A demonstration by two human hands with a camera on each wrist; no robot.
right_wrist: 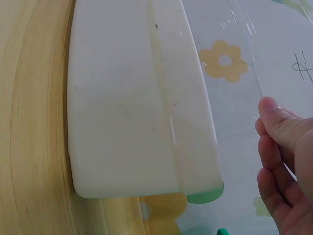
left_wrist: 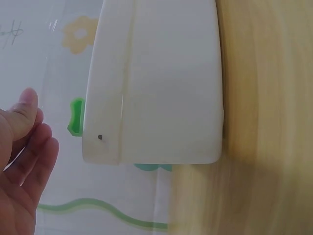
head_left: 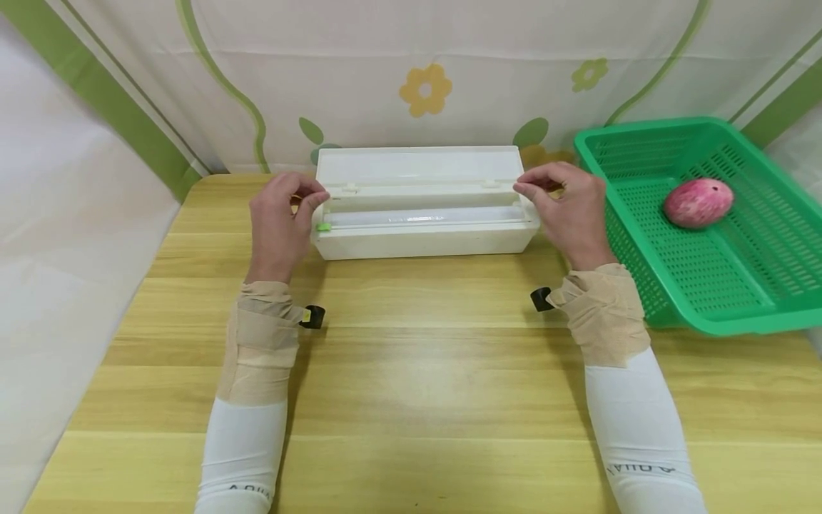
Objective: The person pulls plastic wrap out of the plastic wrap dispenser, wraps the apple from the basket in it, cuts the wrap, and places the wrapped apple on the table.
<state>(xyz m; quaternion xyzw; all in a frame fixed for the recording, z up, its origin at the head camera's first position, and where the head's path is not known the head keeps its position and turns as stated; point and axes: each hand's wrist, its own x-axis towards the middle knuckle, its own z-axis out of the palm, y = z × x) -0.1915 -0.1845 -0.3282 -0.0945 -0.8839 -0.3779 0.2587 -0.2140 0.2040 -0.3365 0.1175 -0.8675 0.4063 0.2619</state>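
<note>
A white cling film dispenser (head_left: 420, 244) stands at the back of the table, its lid (head_left: 420, 165) tipped back and a film roll (head_left: 424, 216) inside. Thumb and fingers of my left hand (head_left: 282, 221) pinch one end of the clear cling film beside the box's left end. At the other end, my right hand (head_left: 571, 207) pinches the film too. Faint glints in the right wrist view show the film (right_wrist: 249, 24) drawn out between the hands, over the box. A green slider (left_wrist: 76, 117) sits at the box's left end.
To the right stands a green plastic basket (head_left: 681, 303) holding a pinkish-red oval fruit (head_left: 698, 203). Behind the wooden table (head_left: 411, 385) hangs a flower-patterned cloth (head_left: 359, 86). The basket's near left wall is close beside my right wrist.
</note>
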